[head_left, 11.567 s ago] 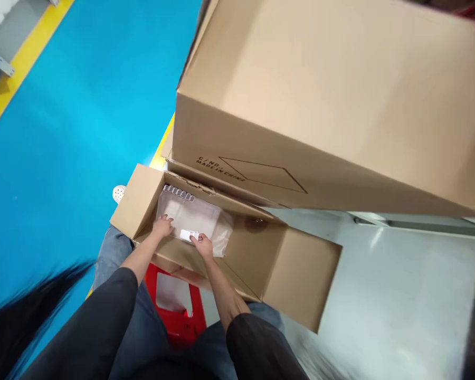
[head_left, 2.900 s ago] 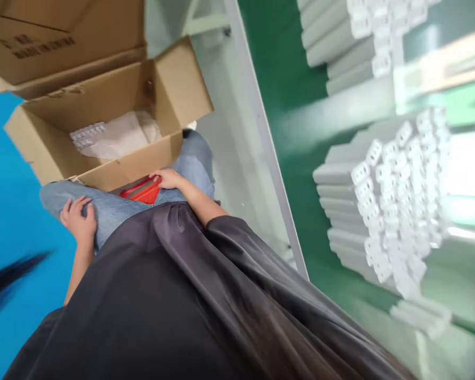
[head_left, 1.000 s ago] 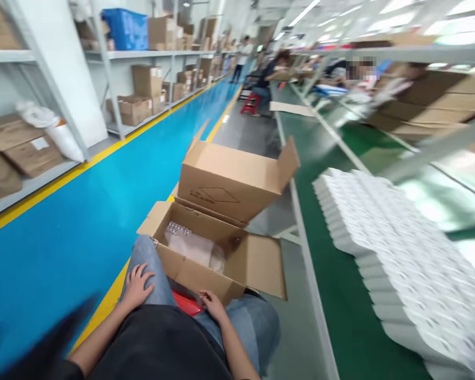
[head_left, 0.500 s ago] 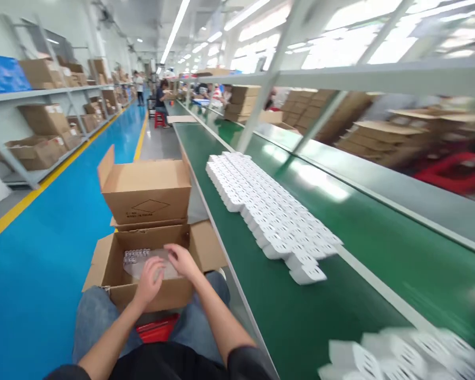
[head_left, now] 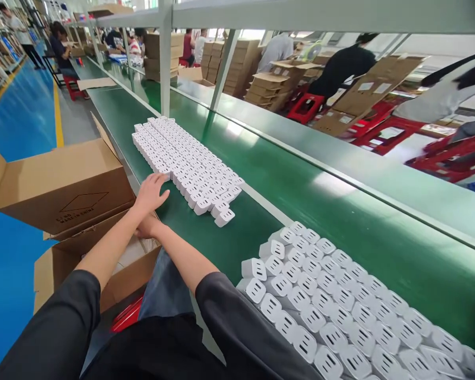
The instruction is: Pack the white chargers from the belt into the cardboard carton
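My left hand point(head_left: 152, 193) is open over the near edge of the green bench, fingers spread. Its fingertips are at the near side of a block of white power adapters point(head_left: 190, 163), each with two dark slots on top; I cannot tell whether they touch. My right hand point(head_left: 147, 227) is beneath my left wrist at the edge of the cardboard box point(head_left: 114, 287), its fingers mostly hidden. Inside that open box, some clear plastic point(head_left: 131, 252) shows. A second group of white power adapters point(head_left: 340, 306) stands close on my right.
Another open carton point(head_left: 63, 184) leans behind the box. A metal frame post point(head_left: 165, 63) rises from the green bench point(head_left: 206, 237). Across it are stacked cartons point(head_left: 237, 66), red stools point(head_left: 306, 108) and several seated people. A blue aisle point(head_left: 27, 116) runs along the left.
The view has swung right and come closer to the bench. My left hand has left the box for the adapters. My right hand has moved to the box's bench-side edge.
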A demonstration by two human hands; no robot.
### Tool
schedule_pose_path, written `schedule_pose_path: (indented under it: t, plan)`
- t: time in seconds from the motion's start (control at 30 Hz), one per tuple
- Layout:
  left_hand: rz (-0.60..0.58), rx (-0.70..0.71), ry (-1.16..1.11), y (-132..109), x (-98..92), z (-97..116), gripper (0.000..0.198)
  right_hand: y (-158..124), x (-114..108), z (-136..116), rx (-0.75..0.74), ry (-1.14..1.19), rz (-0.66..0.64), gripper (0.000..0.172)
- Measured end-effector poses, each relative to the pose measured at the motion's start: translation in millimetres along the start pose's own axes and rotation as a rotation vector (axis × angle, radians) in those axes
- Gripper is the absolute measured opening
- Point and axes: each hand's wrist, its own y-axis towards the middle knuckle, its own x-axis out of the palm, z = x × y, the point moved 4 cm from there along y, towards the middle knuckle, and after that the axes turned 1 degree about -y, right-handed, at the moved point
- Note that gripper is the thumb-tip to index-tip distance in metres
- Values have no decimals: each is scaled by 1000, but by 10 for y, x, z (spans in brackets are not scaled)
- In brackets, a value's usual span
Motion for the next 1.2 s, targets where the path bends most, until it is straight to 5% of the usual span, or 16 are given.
schedule_pose_path:
  t: [0.13, 0.33, 0.57, 0.93, 1.2]
  plan:
    - [-144, -137, 132, 467, 156, -242, 70, 88, 67, 20, 18, 72, -210, 37]
    - [-336, -231, 215, 791, 335, -497, 100, 99, 117, 17, -11, 168, -169, 31]
    - [-365, -161, 283, 722, 384, -447, 90, 55, 66, -25, -28, 201, -198, 24]
    - [-476, -105, 285, 816, 276, -563, 92, 62, 128, -5, -51, 192, -240, 34]
    - [-334, 34, 152, 659, 235, -469, 90, 67, 195, 15, -60, 229, -254, 40]
